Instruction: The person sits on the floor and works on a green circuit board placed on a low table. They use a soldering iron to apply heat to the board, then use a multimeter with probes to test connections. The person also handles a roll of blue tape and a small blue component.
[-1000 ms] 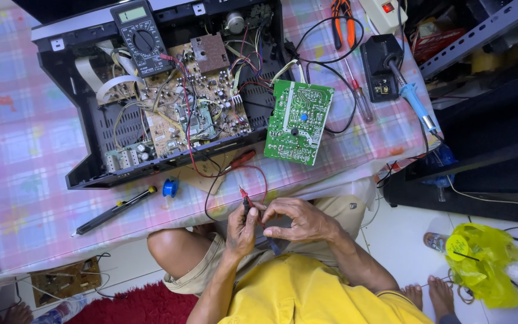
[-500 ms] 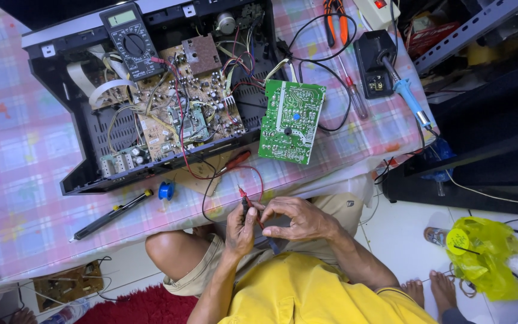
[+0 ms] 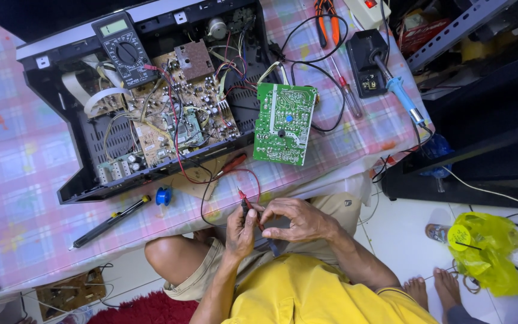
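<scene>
1. Seen from the head camera, the left hand and the right hand met just off the near edge of the bench, above the person's lap.
2. Between them, the left hand's fingers were curled shut around a red probe, whose tip pointed up toward the bench edge.
3. Beside it, the right hand was bent with fingertips pinched at the same spot, touching the left hand; what it gripped was too small to tell.
4. From the probe a red wire looped up across the open black case to the multimeter, which lay tilted on the case's far left corner.
5. Inside the case sat a brown circuit board crowded with parts and wires.
6. Leaning just right of the case was a green circuit board.
7. Farther right, well apart from the hands, a blue-handled soldering iron rested in its black stand.
8. Near the bench's front edge lay a black pen-shaped tool and, just beside it, a small blue spool.
</scene>
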